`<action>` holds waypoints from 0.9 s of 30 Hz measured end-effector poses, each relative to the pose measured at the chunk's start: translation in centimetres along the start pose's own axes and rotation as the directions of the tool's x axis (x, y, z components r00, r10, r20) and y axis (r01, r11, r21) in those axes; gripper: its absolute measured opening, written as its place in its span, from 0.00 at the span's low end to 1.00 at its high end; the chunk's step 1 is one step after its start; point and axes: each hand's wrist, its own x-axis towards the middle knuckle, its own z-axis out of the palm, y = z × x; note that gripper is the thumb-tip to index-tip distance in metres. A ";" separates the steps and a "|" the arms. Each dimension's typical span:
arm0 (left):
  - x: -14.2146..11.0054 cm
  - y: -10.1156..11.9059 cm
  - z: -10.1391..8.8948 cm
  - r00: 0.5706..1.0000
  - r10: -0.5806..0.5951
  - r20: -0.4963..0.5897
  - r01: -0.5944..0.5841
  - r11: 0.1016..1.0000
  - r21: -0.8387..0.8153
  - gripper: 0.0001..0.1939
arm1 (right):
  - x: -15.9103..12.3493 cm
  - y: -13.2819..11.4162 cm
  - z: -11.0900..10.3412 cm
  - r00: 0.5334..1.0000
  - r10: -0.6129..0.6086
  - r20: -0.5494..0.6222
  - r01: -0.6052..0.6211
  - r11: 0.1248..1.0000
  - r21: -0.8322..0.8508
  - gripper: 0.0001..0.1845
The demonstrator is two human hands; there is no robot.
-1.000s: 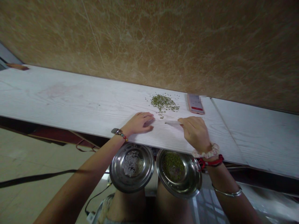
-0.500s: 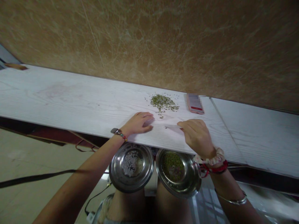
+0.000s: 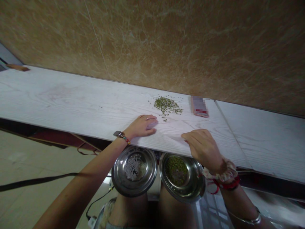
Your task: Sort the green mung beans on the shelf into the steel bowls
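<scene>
My left hand (image 3: 143, 125) rests palm down on the white wood-grain tabletop (image 3: 78, 101), fingers stretched out just below a scatter of small green beans (image 3: 165, 104). Between the pinched fingers of my right hand (image 3: 202, 144) is a thin, pale, flat piece (image 3: 175, 137), perhaps a card or plastic strip; it is blurred against the white surface. Under the table edge, a steel bowl (image 3: 152, 168) with white grains sits by my left knee. A second steel bowl (image 3: 196, 179), holding green beans, sits by the right one.
A phone (image 3: 199, 106) lies beyond the beans to the right, close to the brown wall (image 3: 152, 47). A brown object (image 3: 17, 67) is at the far left end. A dark strap (image 3: 38, 182) and a cable (image 3: 98, 200) show below the table on the left.
My right hand has moved toward the table's front edge with the pale flat piece. A small dark speck at its tip is no longer visible. My left hand has stayed put.
</scene>
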 end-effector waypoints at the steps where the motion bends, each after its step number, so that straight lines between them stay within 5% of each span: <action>1: 0.0 0.0 0.0 1.000 -0.004 0.004 0.004 1.000 0.000 0.21 | 0.0 -0.1 -0.2 1.000 -0.002 0.003 0.002 1.000 0.004 0.15; 19: 0.0 0.0 0.1 1.000 0.001 -0.007 -0.001 1.000 0.006 0.21 | -0.8 -2.7 -4.6 0.989 0.007 0.145 -0.019 0.997 0.080 0.11; 27: 0.0 -0.1 0.2 0.999 0.022 -0.039 -0.022 1.000 0.005 0.20 | -0.8 -2.8 -4.6 0.989 0.022 0.145 -0.037 0.994 0.099 0.12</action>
